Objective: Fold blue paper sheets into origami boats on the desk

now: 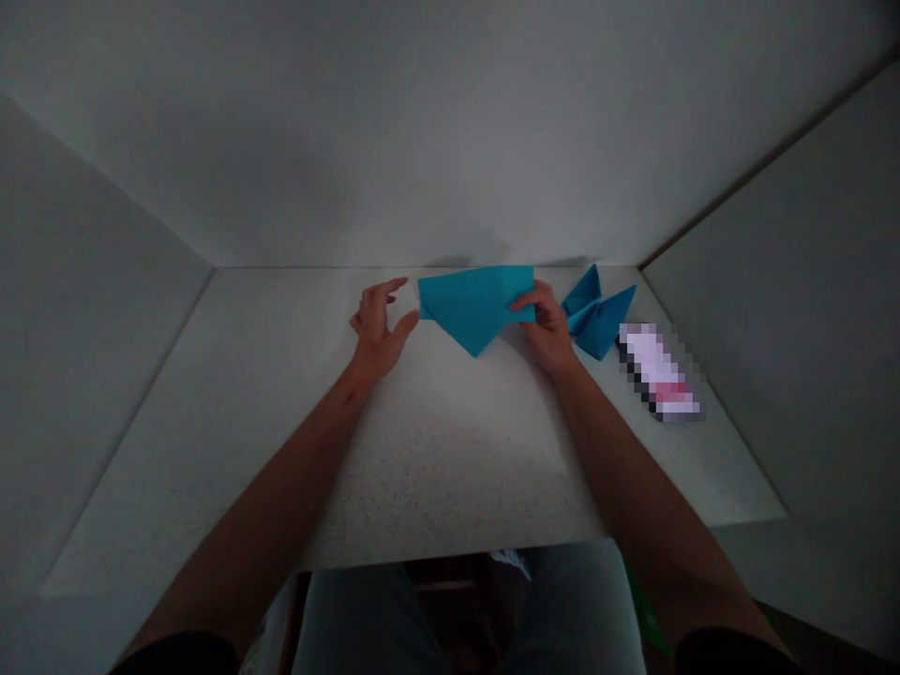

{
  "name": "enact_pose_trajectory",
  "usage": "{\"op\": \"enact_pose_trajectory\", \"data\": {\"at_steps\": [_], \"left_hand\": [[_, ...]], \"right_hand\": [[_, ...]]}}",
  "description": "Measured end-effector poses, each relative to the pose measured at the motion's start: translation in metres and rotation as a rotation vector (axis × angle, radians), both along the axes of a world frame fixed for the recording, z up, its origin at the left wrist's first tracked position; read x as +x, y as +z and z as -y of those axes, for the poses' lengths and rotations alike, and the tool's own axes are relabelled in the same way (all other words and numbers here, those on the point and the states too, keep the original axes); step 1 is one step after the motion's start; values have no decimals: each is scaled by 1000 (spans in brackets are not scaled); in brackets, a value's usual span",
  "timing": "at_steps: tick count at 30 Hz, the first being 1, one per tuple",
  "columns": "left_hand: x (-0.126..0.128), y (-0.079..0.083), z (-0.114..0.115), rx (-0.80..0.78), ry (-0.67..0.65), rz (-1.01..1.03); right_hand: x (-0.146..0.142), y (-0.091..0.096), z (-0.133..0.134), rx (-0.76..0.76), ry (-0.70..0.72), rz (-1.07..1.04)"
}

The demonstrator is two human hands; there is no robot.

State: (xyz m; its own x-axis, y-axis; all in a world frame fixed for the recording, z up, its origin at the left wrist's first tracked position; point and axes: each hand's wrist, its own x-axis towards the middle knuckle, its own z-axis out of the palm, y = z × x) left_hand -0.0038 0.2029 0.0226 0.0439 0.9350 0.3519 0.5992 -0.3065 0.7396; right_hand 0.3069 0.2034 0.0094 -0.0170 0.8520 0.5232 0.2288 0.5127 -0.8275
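Note:
A folded sheet of blue paper [472,305] lies toward the back of the white table [436,450], with a point facing me. My right hand [547,323] pinches its right edge between thumb and fingers. My left hand [378,323] hovers just left of the sheet, fingers apart, thumb near the paper's left corner and holding nothing. A second, finished blue folded paper shape [596,314] sits just right of my right hand.
A blurred-out rectangular object [659,370] lies on the table at the right, near the side wall. White walls enclose the table at the back and on both sides. My legs show below the table's front edge.

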Motion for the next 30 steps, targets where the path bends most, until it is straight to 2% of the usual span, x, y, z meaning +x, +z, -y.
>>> {"op": "enact_pose_trajectory", "data": {"at_steps": [5,9,14,19,22,26,30], "left_hand": [[4,-8,-2,-21,-2,-89],[5,-14,-6,-16,-39,-25],[4,-18,-11,-33,-106,114],[3,-12,-11,-133,-166,380],[1,-11,-11,-154,-138,493],[-1,-14,-13,-156,-97,558],[-2,-16,-17,-121,-45,578]], "right_hand": [[-11,4,5,-131,114,-260],[-14,6,10,-262,140,-349],[-14,11,14,-313,107,-294],[-19,14,14,-373,135,-256],[-21,13,13,-395,144,-242],[-16,12,10,-350,151,-206],[-9,11,9,-321,244,-123]]}}
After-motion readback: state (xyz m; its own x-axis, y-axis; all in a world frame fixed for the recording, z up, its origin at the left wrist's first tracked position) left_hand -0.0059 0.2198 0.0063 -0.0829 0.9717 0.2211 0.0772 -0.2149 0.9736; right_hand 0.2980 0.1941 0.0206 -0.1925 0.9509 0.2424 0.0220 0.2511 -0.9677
